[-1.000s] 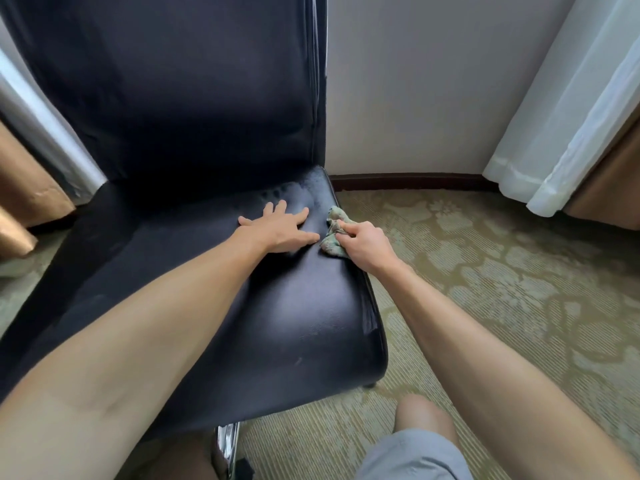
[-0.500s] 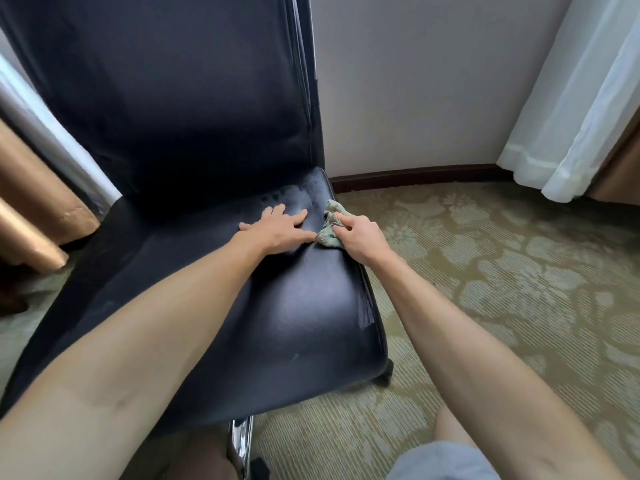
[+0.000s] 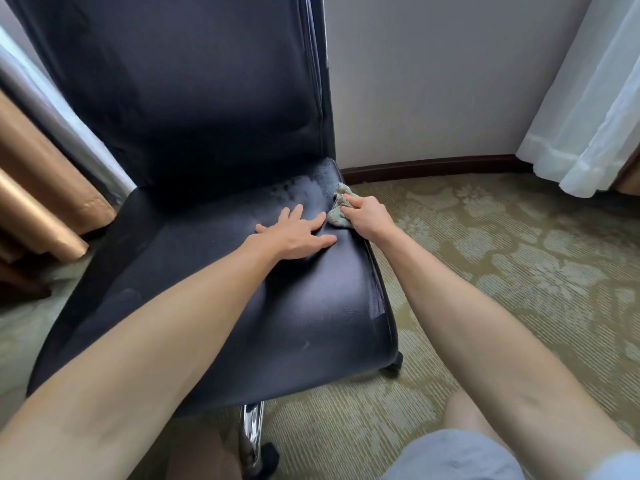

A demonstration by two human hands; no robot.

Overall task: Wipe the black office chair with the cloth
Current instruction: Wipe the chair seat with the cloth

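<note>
At the right edge of the black office chair point(image 3: 311, 323), curled fingers point(image 3: 354, 202) of the right hand point(image 3: 369, 218) pinched the cloth point(image 3: 336, 216), a soft, crumpled greenish wad, probably light and best gripped bunched. The left hand point(image 3: 294, 239) lay flat, fingers spread, on the smooth, glossy padded seat, which looked slippery, above patterned carpet point(image 3: 519, 271).

Patterned green-beige carpet point(image 3: 519, 271) carries black office chair point(image 3: 304, 327); caster point(image 3: 396, 366) under seat's right front corner, chrome leg point(image 3: 252, 431) below front edge. On seat: left hand point(image 3: 294, 235) flat, fingers spread; crumpled greenish cloth point(image 3: 336, 216) at right rear edge, pinched by right hand point(image 3: 367, 218).
</note>
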